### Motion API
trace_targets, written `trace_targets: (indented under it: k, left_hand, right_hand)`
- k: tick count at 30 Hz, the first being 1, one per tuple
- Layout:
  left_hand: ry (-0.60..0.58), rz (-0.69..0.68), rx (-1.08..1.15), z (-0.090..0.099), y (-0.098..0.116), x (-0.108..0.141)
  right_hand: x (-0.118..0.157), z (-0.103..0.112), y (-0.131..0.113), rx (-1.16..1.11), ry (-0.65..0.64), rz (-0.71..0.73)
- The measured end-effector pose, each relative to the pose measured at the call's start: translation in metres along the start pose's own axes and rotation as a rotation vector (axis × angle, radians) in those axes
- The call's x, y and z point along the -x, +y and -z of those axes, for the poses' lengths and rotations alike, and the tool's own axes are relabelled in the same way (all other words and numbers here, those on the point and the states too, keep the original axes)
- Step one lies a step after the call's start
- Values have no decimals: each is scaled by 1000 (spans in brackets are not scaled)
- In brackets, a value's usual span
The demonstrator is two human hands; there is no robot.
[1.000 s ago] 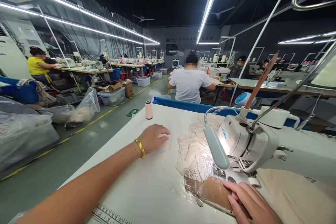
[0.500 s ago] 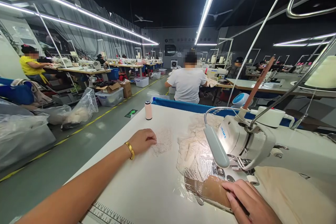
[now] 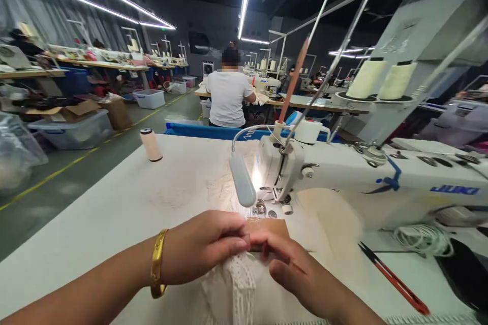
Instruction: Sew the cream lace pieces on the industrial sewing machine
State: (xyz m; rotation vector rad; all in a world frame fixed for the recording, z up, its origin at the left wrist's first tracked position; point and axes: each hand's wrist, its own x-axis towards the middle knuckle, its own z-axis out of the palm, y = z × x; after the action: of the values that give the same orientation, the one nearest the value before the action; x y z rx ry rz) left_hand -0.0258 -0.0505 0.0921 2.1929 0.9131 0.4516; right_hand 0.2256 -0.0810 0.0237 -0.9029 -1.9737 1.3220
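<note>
My left hand (image 3: 213, 244), with a gold bangle at its wrist, pinches a strip of white lace (image 3: 243, 284) that hangs down over the front of the sewing table (image 3: 114, 203). My right hand (image 3: 290, 264) is beside it, thumb apart from the bent fingers; its fingertips meet the left fingertips at the lace's upper end. Behind the hands lies a brown plate (image 3: 276, 226) in front of the sewing machine (image 3: 282, 172). More pale lace (image 3: 223, 188) lies left of the needle area, under a grey lamp (image 3: 243, 183).
A peach thread spool (image 3: 151, 145) stands at the table's far left. Red-handled tweezers (image 3: 396, 279) and a coil of pale cord (image 3: 423, 238) lie to the right. A co-worker in a white shirt (image 3: 229, 96) sits ahead, beyond a blue cloth edge (image 3: 206, 131).
My left hand has come from the far left lace piece to the front of the machine and now holds lace. My right hand has moved off the brown plate. The view has turned right.
</note>
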Motion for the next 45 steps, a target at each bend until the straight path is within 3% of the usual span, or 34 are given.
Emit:
trace_targets:
  k: [2, 4, 8, 10, 16, 22, 31, 35, 40, 42, 45]
  left_hand:
    - [-45, 40, 127, -11, -9, -15]
    - [-24, 78, 182, -18, -20, -24]
    - [-10, 144, 305, -23, -30, -28]
    - [5, 151, 330, -24, -31, -26]
    - [65, 166, 237, -28, -33, -27]
    - [85, 228, 288, -31, -35, -25]
    - [105, 239, 269, -37, -34, -27]
    - [40, 237, 312, -27, -24, -18]
    - [-211, 270, 362, 9, 6, 1]
    - [-186, 254, 205, 18, 9, -6]
    - [-116, 175, -84, 11, -11, -36]
  right_hand:
    - [-1, -1, 4, -89, -6, -75]
    - [-4, -2, 11, -89, 69, -128]
    - [-14, -3, 18, 39, 256, -96]
    - [-16, -4, 16, 79, 290, -76]
    - [-14, -4, 13, 47, 289, -35]
    - [-12, -3, 10, -18, 302, -121]
    - [-15, -1, 14, -73, 326, -95]
    - [-8, -3, 6, -72, 328, -95]
    - [9, -17, -29, -171, 195, -82]
    - [8, -24, -33, -152, 180, -88]
    - [-1, -32, -15, 156, 301, -71]
